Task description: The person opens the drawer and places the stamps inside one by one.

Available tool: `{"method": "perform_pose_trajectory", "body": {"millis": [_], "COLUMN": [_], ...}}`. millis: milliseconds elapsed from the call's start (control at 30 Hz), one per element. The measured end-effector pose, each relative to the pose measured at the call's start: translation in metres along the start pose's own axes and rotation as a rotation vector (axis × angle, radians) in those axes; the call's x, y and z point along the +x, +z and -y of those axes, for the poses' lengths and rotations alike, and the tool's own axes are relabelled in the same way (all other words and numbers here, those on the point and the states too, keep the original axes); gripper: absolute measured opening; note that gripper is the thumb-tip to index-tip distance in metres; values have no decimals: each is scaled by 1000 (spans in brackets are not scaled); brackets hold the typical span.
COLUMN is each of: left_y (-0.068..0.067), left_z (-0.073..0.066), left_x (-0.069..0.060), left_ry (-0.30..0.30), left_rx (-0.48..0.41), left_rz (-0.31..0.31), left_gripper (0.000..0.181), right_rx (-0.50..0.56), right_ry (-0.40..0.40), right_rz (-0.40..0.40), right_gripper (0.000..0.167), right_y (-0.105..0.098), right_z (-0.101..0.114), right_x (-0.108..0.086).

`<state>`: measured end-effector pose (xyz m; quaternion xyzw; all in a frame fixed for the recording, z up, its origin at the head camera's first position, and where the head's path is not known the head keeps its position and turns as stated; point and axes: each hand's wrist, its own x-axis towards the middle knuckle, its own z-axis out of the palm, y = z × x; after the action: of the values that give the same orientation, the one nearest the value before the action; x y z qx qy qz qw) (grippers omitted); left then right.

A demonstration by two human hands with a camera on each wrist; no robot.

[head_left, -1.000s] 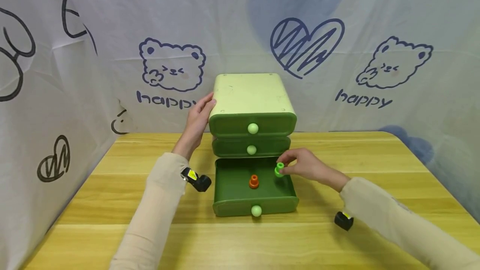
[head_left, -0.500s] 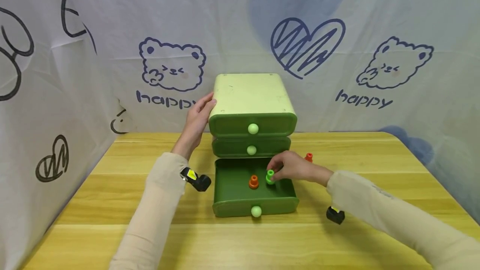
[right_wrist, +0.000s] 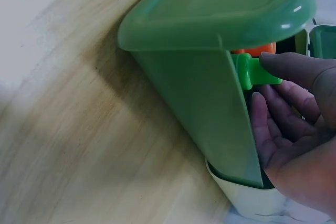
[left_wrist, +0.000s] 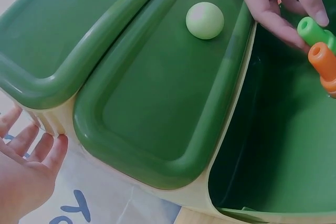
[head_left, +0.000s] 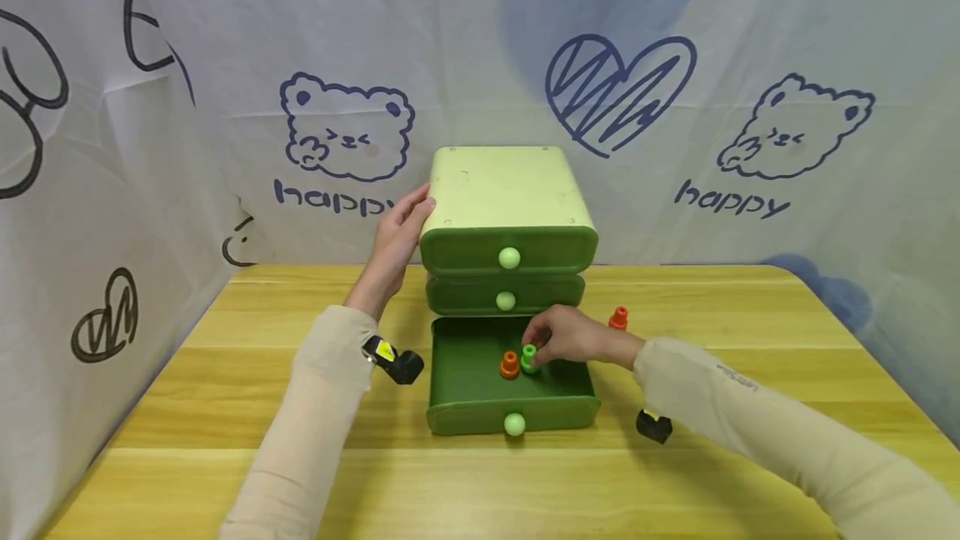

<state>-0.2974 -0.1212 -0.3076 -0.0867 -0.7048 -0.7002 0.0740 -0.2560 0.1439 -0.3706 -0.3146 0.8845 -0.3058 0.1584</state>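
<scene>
My right hand [head_left: 566,334] reaches into the pulled-out bottom drawer [head_left: 513,415] and pinches a small green stepped peg [head_left: 528,358], hollow at its top. In the right wrist view the thumb lies against this green peg [right_wrist: 256,71]. Close beside it an orange peg [head_left: 510,365] of the same shape stands on the drawer floor. My left hand [head_left: 396,240] rests its fingers against the left side of the cream-topped drawer cabinet [head_left: 510,186]. The left wrist view shows those fingers nearly straight on the cabinet's ribbed side, below the left hand's [left_wrist: 29,166] palm edge.
Two green drawers with round pale knobs, the top one [head_left: 509,257] and the middle one [head_left: 506,301], are pushed in. A red peg [head_left: 618,318] stands on the wooden table [head_left: 675,490], right of the cabinet, partly behind my right wrist. A printed cloth [head_left: 480,48] hangs behind.
My right hand has moved left inside the drawer, bringing the green peg next to the orange one. The red peg has come into view behind the right wrist. The left hand stays put.
</scene>
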Motion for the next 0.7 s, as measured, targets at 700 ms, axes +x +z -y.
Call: {"method": "perform_pose_trajectory", "body": {"millis": [700], "left_y": [-1], "left_z": [1], "left_x": [0], "left_ry": [6], "left_rx": [11], "left_rz": [-8], "left_gripper": [50], "right_rx": [26], "right_ry": [9], "right_rz": [-9], "right_gripper": [17], "right_y": [5], "right_z": [-2], "right_x": [4]}}
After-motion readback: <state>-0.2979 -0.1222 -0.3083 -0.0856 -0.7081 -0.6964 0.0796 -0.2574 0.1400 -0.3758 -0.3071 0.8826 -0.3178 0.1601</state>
